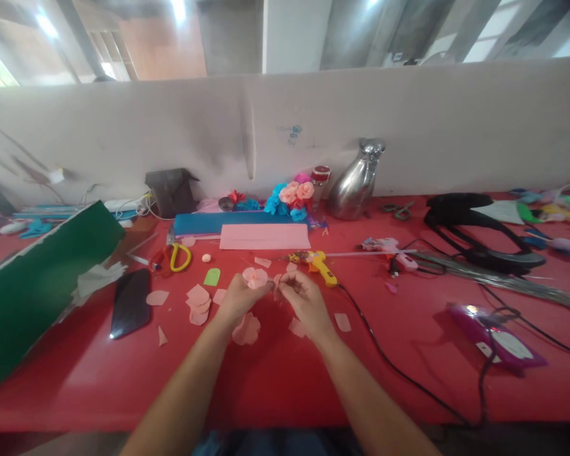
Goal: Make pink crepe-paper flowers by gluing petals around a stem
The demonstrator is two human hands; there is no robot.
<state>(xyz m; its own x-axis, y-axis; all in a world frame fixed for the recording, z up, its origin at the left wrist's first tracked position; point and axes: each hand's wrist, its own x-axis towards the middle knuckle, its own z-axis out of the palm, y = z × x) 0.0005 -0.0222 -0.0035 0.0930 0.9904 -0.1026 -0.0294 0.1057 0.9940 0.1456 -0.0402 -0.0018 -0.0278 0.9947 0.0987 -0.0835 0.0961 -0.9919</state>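
My left hand (240,296) is closed around a small pink paper flower (255,277), held just above the red table (275,380). My right hand (304,297) pinches a pink petal piece (277,282) right beside that flower, fingertips almost touching the left hand. Under my hands lies another pink paper flower (246,329). Loose pink petals (198,303) are scattered to the left, and two more lie near my right wrist.
A yellow glue gun (319,265) with a black cord lies just beyond my right hand. A pink paper sheet (265,237), yellow-handled scissors (179,256), a black phone (130,302), a green roll (38,278), a silver vase (356,183), finished paper flowers (292,196) and wire stems (484,272) surround the spot.
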